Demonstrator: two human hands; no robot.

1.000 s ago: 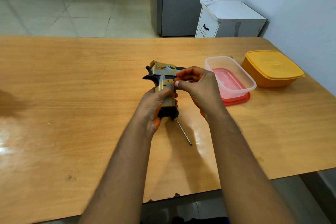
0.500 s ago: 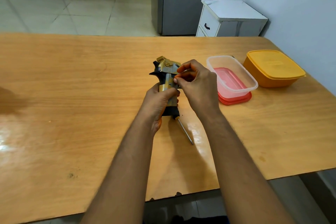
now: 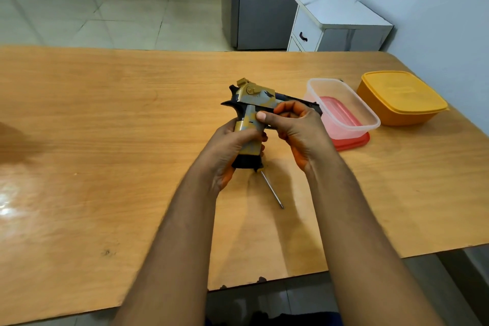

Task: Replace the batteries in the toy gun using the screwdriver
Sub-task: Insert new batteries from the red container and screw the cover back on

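Wooden table (image 3: 105,140) fills most of what we see, its surface glossy and pale brown, with a white drawer cabinet (image 3: 336,25) standing on the tiled floor beyond its far edge. Toward the table's right side we find an orange lidded container (image 3: 399,98), and just beside it a clear plastic tub (image 3: 344,106) sitting on a red lid (image 3: 352,141). Near the middle we hold the toy gun (image 3: 254,103), gold and grey with black parts, above the tabletop, barrel pointing right. Our left hand (image 3: 230,148) wraps round the grip from below, fingers curled about it. Our right hand (image 3: 296,127) clasps the frame near the trigger, thumb pressed to the side of the grip. Below the gun the screwdriver (image 3: 272,190) lies on the table, its thin metal shaft pointing toward us, handle hidden behind the gun's base
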